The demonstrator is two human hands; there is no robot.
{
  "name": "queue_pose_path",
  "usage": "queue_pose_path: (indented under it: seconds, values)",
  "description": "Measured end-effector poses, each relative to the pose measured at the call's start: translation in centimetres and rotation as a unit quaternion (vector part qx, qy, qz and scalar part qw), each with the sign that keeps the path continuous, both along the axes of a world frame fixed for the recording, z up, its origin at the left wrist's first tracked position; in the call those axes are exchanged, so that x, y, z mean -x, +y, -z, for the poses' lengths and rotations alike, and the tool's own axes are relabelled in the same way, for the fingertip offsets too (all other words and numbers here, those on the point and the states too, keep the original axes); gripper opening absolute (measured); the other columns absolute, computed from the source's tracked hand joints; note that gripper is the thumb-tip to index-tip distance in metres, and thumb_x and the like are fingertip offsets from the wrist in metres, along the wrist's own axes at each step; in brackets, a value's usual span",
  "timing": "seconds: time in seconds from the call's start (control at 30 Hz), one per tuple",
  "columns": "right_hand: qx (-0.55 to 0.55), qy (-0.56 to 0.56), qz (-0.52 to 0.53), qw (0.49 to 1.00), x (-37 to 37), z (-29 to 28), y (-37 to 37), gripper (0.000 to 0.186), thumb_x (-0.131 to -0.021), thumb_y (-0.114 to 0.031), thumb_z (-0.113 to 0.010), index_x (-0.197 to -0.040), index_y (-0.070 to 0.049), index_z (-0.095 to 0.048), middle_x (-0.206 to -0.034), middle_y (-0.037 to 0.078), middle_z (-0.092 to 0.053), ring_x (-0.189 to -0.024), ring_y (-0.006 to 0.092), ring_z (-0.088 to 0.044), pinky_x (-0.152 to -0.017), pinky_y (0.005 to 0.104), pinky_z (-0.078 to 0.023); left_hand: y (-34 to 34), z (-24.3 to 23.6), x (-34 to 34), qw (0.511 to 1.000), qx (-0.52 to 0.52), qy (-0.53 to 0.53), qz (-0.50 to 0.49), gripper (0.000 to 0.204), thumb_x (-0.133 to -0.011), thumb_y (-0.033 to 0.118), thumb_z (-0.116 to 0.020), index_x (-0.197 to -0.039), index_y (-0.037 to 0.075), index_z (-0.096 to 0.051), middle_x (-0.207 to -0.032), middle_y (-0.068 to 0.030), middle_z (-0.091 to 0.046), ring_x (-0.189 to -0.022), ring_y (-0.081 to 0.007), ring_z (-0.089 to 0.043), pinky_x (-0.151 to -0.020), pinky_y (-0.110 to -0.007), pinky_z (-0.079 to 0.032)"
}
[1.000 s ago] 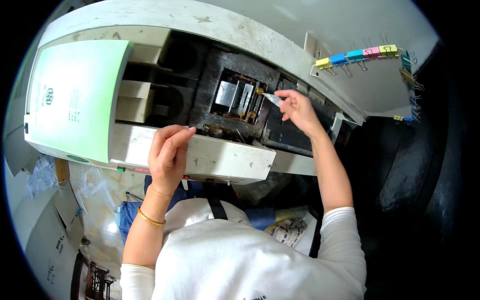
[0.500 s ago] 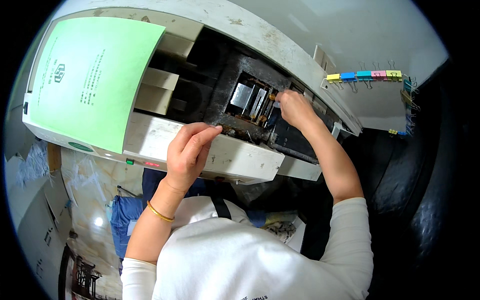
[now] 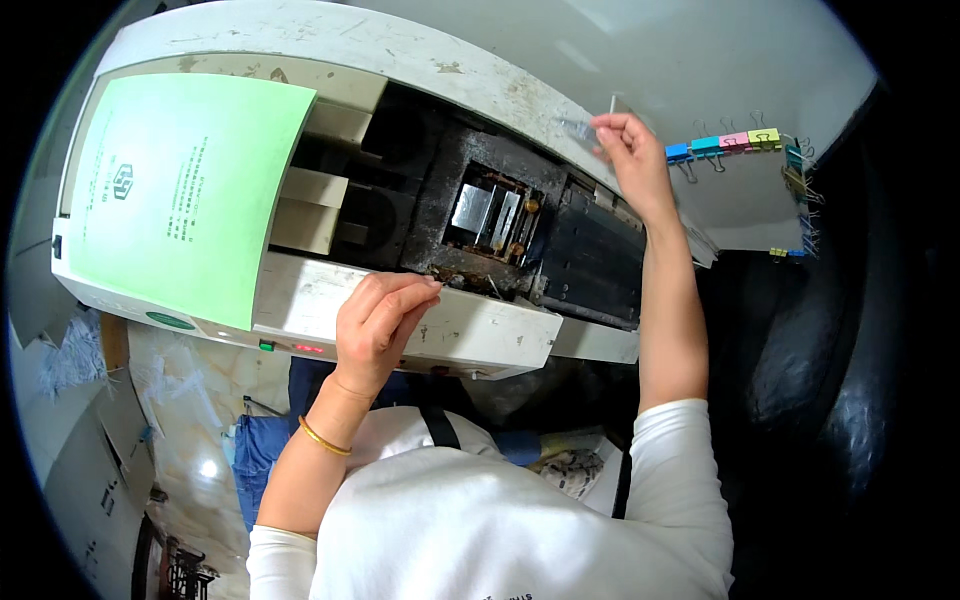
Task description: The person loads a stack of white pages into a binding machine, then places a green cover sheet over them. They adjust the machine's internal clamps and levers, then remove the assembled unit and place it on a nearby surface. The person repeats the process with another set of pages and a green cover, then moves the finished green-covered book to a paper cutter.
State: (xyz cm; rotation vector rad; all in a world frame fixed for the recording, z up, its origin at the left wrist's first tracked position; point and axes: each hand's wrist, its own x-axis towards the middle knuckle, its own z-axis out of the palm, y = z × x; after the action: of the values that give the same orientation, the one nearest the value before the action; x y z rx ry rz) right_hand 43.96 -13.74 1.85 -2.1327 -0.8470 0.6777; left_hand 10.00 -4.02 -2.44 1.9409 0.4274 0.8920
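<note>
A long white machine (image 3: 480, 325) stretches across in front of me, its middle open. Inside, a dark, stained metal frame (image 3: 455, 165) surrounds a recess with shiny metal plates (image 3: 472, 208) and brownish residue. My right hand (image 3: 640, 165) is raised above the machine's far edge, its thumb and fingers pinching a small translucent, greyish piece (image 3: 575, 128) smeared by motion. At the near edge of the opening, my left hand (image 3: 375, 320) has its fingertips pressed together beside a brown, crusted strip (image 3: 465, 280). What it holds, if anything, I cannot make out.
A light green printed sheet (image 3: 190, 190) covers the machine's left end. Coloured binder clips (image 3: 735, 140) hang along a panel edge at the right. A dark ribbed plate (image 3: 590, 255) lies right of the recess. Below left are a blue cloth (image 3: 260, 460) and grey cabinets (image 3: 90, 490).
My right hand has lifted away from the recess, up and to the right, carrying the translucent piece. My left hand stays at the near edge. The whole view has shifted slightly.
</note>
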Motion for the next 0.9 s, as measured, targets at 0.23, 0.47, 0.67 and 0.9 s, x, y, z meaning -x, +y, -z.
queue_pose_path:
  seconds: [0.23, 0.47, 0.67, 0.9]
  values:
    - [0.030, -0.461, -0.114, 0.879, 0.6, -1.7, -2.3, 0.022, -0.095, -0.009, -0.054, -0.114, -0.004, -0.063, -0.105, 0.009, -0.066, -0.095, 0.0182, -0.064, -0.081, 0.0288, -0.049, 0.0, -0.2, 0.1, 0.998, -0.005, 0.057, -0.001, 0.029, -0.070, -0.010, -0.073, -0.095, 0.004, -0.068, -0.086, -0.0088, -0.063, -0.078, -0.0235, -0.060, -0.067, -0.032, -0.050]
    - [0.187, -0.135, 0.132, 0.964, -2.1, -3.0, -22.8, 0.023, -0.095, -0.013, -0.056, -0.112, -0.001, -0.066, -0.105, 0.010, -0.070, -0.097, 0.0159, -0.065, -0.087, 0.0286, -0.048, -0.8, -0.1, 0.0, 0.997, -0.020, 0.072, -0.017, 0.029, -0.073, -0.012, -0.069, -0.098, 0.002, -0.068, -0.088, -0.0111, -0.063, -0.078, -0.0247, -0.060, -0.071, -0.032, -0.050]
    - [0.280, -0.141, 0.263, 0.913, -3.8, 9.2, -35.3, 0.021, -0.090, -0.017, -0.063, -0.100, 0.000, -0.071, -0.091, 0.009, -0.073, -0.085, 0.0139, -0.067, -0.078, 0.0281, -0.051, -0.9, 0.0, -0.2, 0.994, -0.047, 0.101, -0.013, 0.026, -0.078, -0.011, -0.067, -0.101, 0.001, -0.066, -0.089, -0.0115, -0.063, -0.081, -0.0235, -0.060, -0.074, -0.031, -0.050]
    - [0.349, -0.195, 0.349, 0.848, -5.1, 12.8, -34.4, 0.024, -0.081, -0.029, -0.071, -0.094, -0.009, -0.075, -0.089, 0.011, -0.073, -0.083, 0.0244, -0.070, -0.076, 0.0345, -0.052, -1.3, -0.3, -0.2, 0.988, -0.076, 0.131, -0.032, 0.026, -0.078, -0.013, -0.065, -0.101, 0.001, -0.067, -0.087, -0.0110, -0.062, -0.079, -0.0219, -0.059, -0.072, -0.028, -0.050]
